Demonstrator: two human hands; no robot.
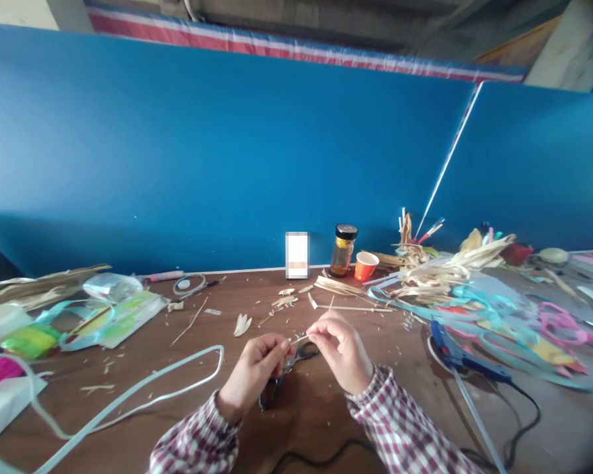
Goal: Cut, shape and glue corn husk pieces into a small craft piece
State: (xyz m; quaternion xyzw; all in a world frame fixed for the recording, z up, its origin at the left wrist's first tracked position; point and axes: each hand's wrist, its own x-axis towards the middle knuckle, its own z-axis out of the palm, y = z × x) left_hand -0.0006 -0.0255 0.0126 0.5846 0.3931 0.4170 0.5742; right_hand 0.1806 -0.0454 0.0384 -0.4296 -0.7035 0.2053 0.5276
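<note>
Between my two hands a thin pale strip (300, 339), perhaps dried husk, is stretched in a short line. My left hand (257, 368) pinches one end of it between thumb and fingers. At the other end my right hand (340, 349) holds it in a fingertip pinch. Beneath the hands a pair of dark-handled scissors (305, 352) lies on the brown table, partly hidden by my left hand. Just beyond are a small pale husk piece (242, 324) and a thin stalk (353, 308) lying crosswise.
A blue glue gun (462, 355) with a glue stick and cord lies right. Husks (439, 270), ribbons and pink scissors (563, 324) crowd behind it. A lidded jar (343, 251) and orange paper cup (366, 266) stand near the blue partition (237, 151). White tubing (143, 382) loops at left.
</note>
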